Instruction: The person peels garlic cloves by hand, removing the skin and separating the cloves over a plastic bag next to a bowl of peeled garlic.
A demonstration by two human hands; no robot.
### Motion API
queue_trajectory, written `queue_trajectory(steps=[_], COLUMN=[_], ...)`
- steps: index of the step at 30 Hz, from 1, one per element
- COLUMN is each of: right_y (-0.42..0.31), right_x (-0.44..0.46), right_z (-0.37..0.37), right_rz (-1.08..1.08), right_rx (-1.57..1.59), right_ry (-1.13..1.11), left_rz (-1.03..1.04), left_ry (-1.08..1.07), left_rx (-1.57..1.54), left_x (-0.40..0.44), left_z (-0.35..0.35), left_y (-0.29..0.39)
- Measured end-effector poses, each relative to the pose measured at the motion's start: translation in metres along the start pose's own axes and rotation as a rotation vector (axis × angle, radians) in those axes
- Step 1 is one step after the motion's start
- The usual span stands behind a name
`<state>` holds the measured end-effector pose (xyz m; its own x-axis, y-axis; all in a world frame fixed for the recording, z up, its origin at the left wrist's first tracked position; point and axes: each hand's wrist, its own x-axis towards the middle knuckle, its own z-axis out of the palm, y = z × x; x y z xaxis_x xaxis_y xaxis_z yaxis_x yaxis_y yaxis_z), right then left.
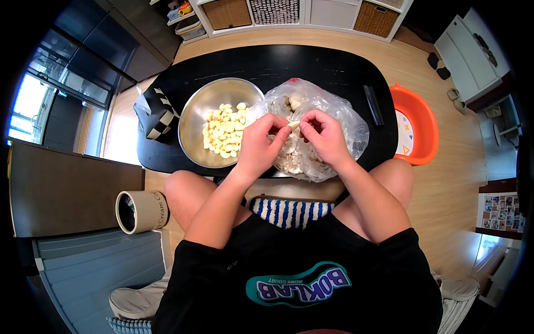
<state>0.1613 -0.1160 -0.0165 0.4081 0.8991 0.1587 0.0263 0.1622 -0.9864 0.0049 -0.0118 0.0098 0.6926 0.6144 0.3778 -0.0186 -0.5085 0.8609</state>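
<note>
A pale garlic clove (293, 126) is pinched between my two hands above a clear plastic bag. My left hand (264, 139) grips one end of the clove with thumb and index finger. At the other end, the fingertips of my right hand (324, 136) are closed on it too. Garlic bulbs and papery skins (290, 160) lie in the open plastic bag (350, 131) below. To the left of my hands, a steel bowl (192, 106) holds many peeled garlic cloves (224, 129).
The black table (311, 55) carries a checkered tissue box (157, 114) at left and a dark, narrow strip-like object (373, 104) at right. An orange tub (424, 125) stands right of the table. A cream bin (146, 211) is on the floor at left.
</note>
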Motion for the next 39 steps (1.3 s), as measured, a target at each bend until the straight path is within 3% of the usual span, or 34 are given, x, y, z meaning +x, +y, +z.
queue_trajectory(steps=[31, 34, 36, 37, 39], right_y=[-0.004, -0.001, -0.004, -0.006, -0.009], right_x=[-0.005, -0.003, -0.002, -0.002, -0.001], right_z=[0.01, 0.008, 0.006, 0.005, 0.003], right_rz=[-0.071, -0.011, 0.02, 0.051, 0.073], right_rx=[-0.152, 0.016, 0.056, 0.096, 0.16], right_ry=[0.211, 0.175, 0.15, 0.126, 0.105], left_rz=[0.118, 0.002, -0.216, -0.216, -0.375], left_ry=[0.069, 0.013, -0.037, -0.037, -0.124], left_rx=[0.106, -0.013, -0.285, -0.285, -0.602], left_x=[-0.008, -0.007, -0.004, -0.003, -0.001], left_z=[0.013, 0.01, 0.008, 0.007, 0.003], left_y=[-0.002, -0.005, -0.009, -0.012, -0.018])
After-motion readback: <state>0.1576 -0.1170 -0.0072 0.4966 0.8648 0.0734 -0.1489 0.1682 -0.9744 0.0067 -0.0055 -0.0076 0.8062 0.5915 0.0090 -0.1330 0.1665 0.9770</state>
